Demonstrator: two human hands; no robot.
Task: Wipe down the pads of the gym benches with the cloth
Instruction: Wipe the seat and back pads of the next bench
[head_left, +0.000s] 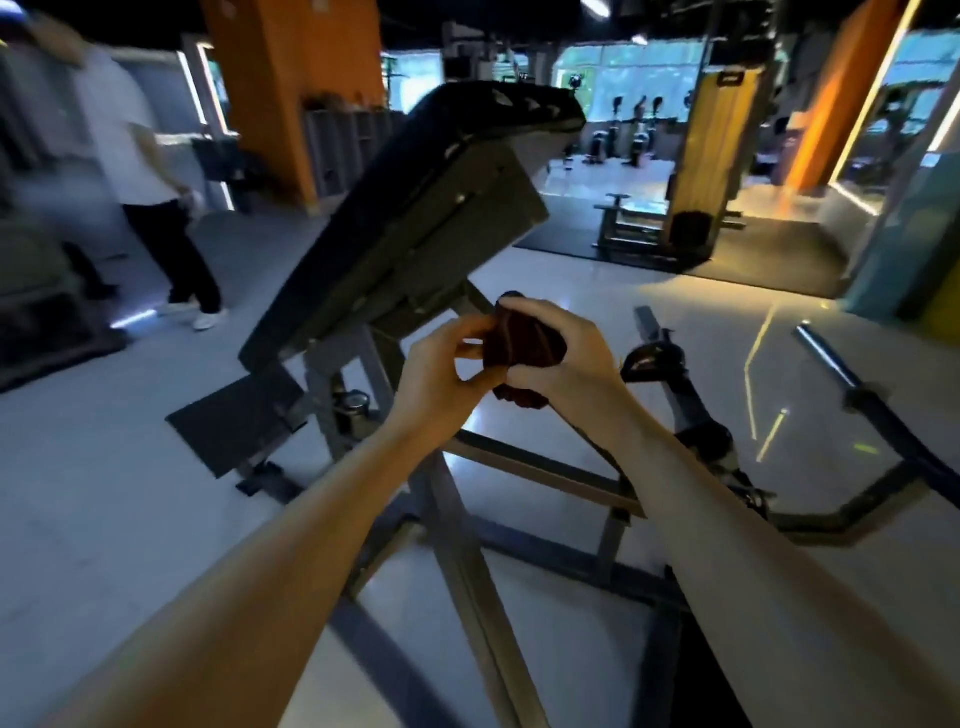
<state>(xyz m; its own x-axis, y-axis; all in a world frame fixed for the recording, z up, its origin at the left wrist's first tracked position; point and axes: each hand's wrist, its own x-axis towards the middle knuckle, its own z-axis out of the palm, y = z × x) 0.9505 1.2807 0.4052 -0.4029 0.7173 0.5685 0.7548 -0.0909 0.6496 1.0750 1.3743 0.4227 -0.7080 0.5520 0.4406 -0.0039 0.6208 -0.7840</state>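
Here, in the head view, a dark reddish cloth (522, 345) is held bunched between both hands at the centre of the frame, clear of any pad. The left hand (441, 374) has its grip closed in a pinch on the cloth's left edge, thumb and fingers curled; the right hand (561, 358) has its grip wrapped round the bulk of it, a tail hanging below the palm. Just beyond the hands, towards upper centre, the inclined black pad (395, 223) of a gym bench is seen mostly from its side and underside, on a grey steel frame (457, 499).

The cloth could be applied still wadded, so that little of the pad would be wiped; the loose tail might also be snagged on the frame. A person (150, 171) standing at upper left could be bumped if the bench is rounded carelessly.

The floor (78, 467) is pale, glossy and reflective. Orange columns (296, 78) and lit windows are seen at the back.
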